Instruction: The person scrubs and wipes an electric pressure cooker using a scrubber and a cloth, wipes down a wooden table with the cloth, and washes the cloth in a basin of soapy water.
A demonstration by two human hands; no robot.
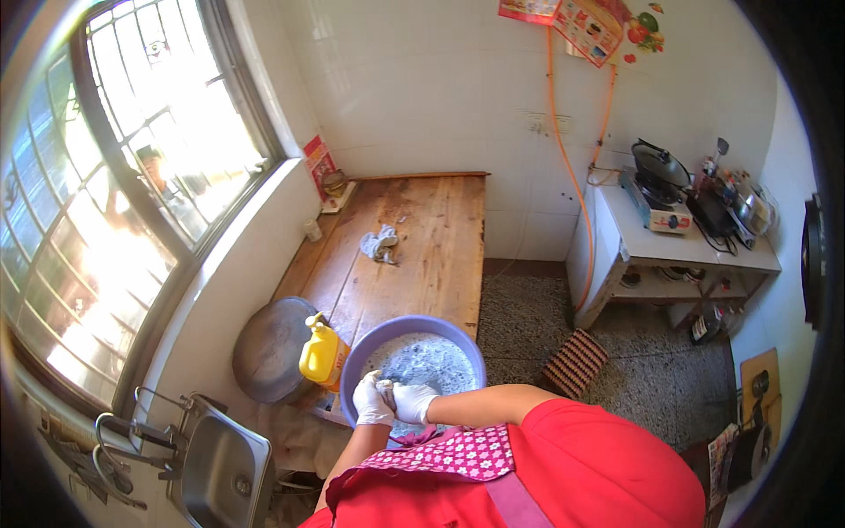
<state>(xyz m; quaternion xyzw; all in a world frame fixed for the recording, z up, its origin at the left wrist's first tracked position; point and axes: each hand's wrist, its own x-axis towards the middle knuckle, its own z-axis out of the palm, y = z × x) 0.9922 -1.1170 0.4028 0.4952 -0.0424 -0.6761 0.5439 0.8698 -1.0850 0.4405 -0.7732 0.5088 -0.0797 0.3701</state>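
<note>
A purple plastic basin (418,323) of sudsy water stands at the near end of a wooden table (436,277). Over its near left part, my white-gloved left hand (371,400) and white-gloved right hand (412,402) are close together, both closed on a small wet greyish cloth (386,391). Most of the cloth is hidden by the gloves. Left of the basin is a yellow pump bottle (320,356). Farther up the table lies a crumpled grey-blue cloth (379,244).
A round dark lid or board (270,350) lies left of the bottle. A steel sink (224,465) with a faucet is at lower left. On the right, a counter (607,218) holds a gas stove (660,214) with a wok. A woven stool (575,363) is on the floor. A person (158,175) shows beyond the window.
</note>
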